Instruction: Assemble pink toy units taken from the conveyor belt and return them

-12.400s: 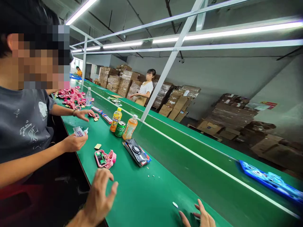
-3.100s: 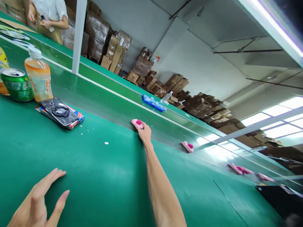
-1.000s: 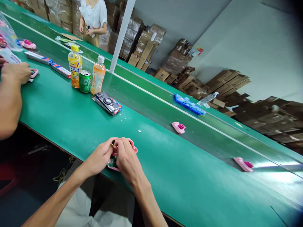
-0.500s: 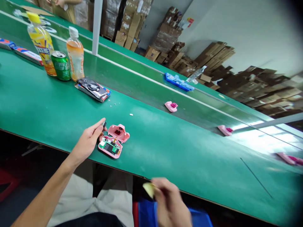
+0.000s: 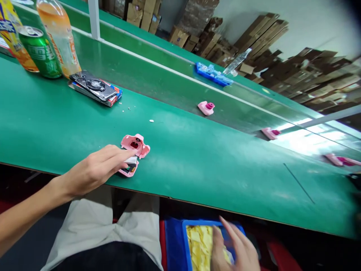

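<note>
At the left, a green can (image 5: 41, 52) stands by an orange bottle (image 5: 60, 37). A black phone (image 5: 96, 86) lies on a flat box (image 5: 115, 98); they are probably put there to leave room to work.

The left hand (image 5: 97, 165) reaches over the green table (image 5: 183, 169). Its thumb and fingers pinch a flat silver block (image 5: 131, 160), maybe to keep it from slipping. The block is over the lower half of a pink case (image 5: 135, 145), which lies open near the table's edge, likely so both halves are easy to reach.

Next comes a blue bin (image 5: 175, 241) with yellow pieces (image 5: 200, 241) inside. It sits low beside the knees, probably so a hand can dip in quickly. A pink toy (image 5: 207, 108) lies past the table on the green belt (image 5: 158, 81).

The right hand (image 5: 238, 248) is blurry, over the bin, with fingers spread wide. I see nothing in it. Farther right are more pink toys (image 5: 270, 133).
</note>
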Tool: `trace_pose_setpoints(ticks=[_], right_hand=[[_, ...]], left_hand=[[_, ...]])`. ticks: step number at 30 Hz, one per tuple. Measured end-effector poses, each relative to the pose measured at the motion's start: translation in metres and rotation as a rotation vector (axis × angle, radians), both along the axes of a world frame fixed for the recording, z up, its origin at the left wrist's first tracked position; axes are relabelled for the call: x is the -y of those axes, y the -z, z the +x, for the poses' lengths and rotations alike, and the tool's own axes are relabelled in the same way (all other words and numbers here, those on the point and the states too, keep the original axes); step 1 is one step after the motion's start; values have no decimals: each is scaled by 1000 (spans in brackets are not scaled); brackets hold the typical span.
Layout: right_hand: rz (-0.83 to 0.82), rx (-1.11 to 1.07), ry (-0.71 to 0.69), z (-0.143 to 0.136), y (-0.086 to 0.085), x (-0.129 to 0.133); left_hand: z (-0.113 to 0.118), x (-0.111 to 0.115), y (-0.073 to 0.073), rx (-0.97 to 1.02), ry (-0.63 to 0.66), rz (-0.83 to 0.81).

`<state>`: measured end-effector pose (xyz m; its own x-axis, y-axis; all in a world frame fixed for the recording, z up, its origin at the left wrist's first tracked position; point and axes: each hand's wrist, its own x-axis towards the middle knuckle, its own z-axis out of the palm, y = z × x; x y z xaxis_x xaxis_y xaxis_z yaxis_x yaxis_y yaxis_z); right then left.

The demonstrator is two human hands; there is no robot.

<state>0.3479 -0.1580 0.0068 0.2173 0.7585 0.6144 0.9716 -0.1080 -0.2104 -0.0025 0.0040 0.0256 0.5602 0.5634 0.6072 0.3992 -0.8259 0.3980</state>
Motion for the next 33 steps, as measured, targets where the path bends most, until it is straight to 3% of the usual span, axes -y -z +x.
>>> trace_pose_setpoints(ticks=[2, 4, 7, 13, 18, 24, 33], right_hand=[[-106, -95, -493, -49, -30, -56], [-225, -109, -859, -96, -55, -106], [-421, -51, -1059, -135, -74, -151], [-380, -262, -993, -131, -76, -157], [-328, -366, -958, -134, -61, -149], [-279, -164, -947, -138, -41, -136], [-317, 217, -944, -144, -44, -136]], left_hand=[[-1, -2, -2, -58, 38, 39], [0, -3, -3, -91, 70, 73], [1, -2, -3, -61, 75, 96], [-4, 4, -1, -14, -110, -179], [2, 7, 6, 46, -242, -251], [4, 10, 13, 118, -292, -237], [5, 11, 8, 58, -278, -238]])
